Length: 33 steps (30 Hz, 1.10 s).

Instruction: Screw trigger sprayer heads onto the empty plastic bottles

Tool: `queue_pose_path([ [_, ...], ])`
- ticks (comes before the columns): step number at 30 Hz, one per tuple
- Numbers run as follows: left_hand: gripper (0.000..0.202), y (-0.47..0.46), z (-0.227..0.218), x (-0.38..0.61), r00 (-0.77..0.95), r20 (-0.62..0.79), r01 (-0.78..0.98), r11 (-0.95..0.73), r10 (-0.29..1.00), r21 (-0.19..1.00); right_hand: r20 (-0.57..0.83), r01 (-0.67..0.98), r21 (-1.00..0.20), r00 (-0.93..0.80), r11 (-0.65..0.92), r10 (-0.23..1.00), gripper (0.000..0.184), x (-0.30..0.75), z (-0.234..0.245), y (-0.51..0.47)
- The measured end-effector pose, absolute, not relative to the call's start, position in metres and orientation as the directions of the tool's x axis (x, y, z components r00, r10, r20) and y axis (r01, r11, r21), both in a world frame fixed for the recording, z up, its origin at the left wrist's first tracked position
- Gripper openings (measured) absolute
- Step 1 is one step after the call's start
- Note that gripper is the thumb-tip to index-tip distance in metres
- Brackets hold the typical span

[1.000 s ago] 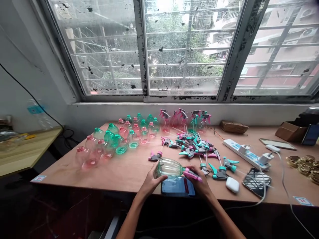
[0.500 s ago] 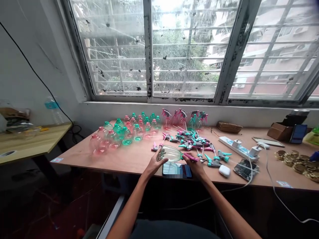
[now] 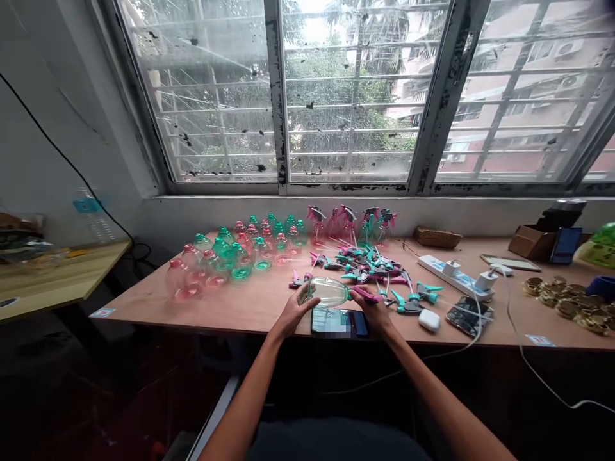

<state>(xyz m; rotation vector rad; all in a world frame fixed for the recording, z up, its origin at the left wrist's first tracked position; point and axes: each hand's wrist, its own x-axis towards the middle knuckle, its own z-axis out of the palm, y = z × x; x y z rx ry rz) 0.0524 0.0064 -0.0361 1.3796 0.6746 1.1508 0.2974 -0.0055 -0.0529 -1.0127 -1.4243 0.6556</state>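
A clear green spray bottle (image 3: 329,292) lies sideways in the air above the table's front edge, its neck toward the right. Around its base wraps my left hand (image 3: 296,310), fingers closed. My right hand (image 3: 375,311) is closed on the pink spray head (image 3: 366,294) at the bottle's neck; how far the two are screwed together I cannot tell. Just below lies a phone (image 3: 339,323). Behind the bottle is a heap of pink and teal spray heads (image 3: 372,264). Several green and pink bottles without heads (image 3: 240,261) stand to the left.
Several bottles with spray heads (image 3: 348,224) stand by the wall. To the right are a white power strip (image 3: 454,276) with plugs and cables, a white earbud case (image 3: 429,320), a dark transparent packet (image 3: 468,316), gold-coloured lids (image 3: 567,304) and a cardboard box (image 3: 531,242).
The head view has shifted slightly. Both hands keep hold of the bottle and spray head, in nearly the same pose.
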Motion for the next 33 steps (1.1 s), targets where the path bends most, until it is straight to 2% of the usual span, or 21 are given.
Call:
queue_pose_path([
  [2, 0.082, 0.008, -0.036, 0.052, 0.371, 0.245, -0.230, -0.166, 0.896, 0.959, 0.483, 0.197, -0.866, 0.098, 0.459, 0.870, 0.036, 0.298, -0.053, -0.006],
  [7, 0.107, 0.011, -0.038, 0.053, 0.387, 0.243, -0.243, -0.156, 0.889, 0.957, 0.473, 0.209, -0.871, 0.104, 0.445, 0.875, 0.034, 0.299, -0.052, -0.008],
  [9, 0.103, 0.012, -0.039, 0.054, 0.368, 0.233, -0.235, -0.152, 0.900, 0.960, 0.471, 0.216, -0.870, 0.092, 0.444, 0.878, 0.033, 0.299, -0.052, -0.008],
  [13, 0.075, 0.014, -0.040, 0.055, 0.330, 0.211, -0.206, -0.148, 0.920, 0.967, 0.460, 0.231, -0.871, 0.075, 0.433, 0.885, 0.032, 0.299, -0.052, -0.008],
  [15, 0.069, 0.014, -0.040, 0.056, 0.338, 0.198, -0.192, -0.138, 0.920, 0.972, 0.452, 0.238, -0.874, 0.084, 0.423, 0.888, 0.031, 0.300, -0.051, -0.009],
  [21, 0.106, 0.009, -0.038, 0.055, 0.382, 0.155, -0.196, -0.084, 0.911, 0.977, 0.421, 0.247, -0.890, 0.118, 0.384, 0.900, 0.024, 0.301, -0.050, -0.015],
  [23, 0.105, 0.006, -0.036, 0.055, 0.375, 0.140, -0.189, -0.072, 0.916, 0.979, 0.410, 0.249, -0.893, 0.108, 0.374, 0.906, 0.021, 0.301, -0.051, -0.018],
  [27, 0.083, 0.003, -0.030, 0.055, 0.349, 0.128, -0.163, -0.075, 0.928, 0.984, 0.385, 0.251, -0.899, 0.066, 0.358, 0.920, 0.016, 0.303, -0.054, -0.023],
  [33, 0.096, -0.001, -0.029, 0.053, 0.385, 0.144, -0.116, -0.107, 0.912, 0.988, 0.344, 0.251, -0.916, 0.086, 0.314, 0.935, 0.015, 0.302, -0.050, -0.025],
])
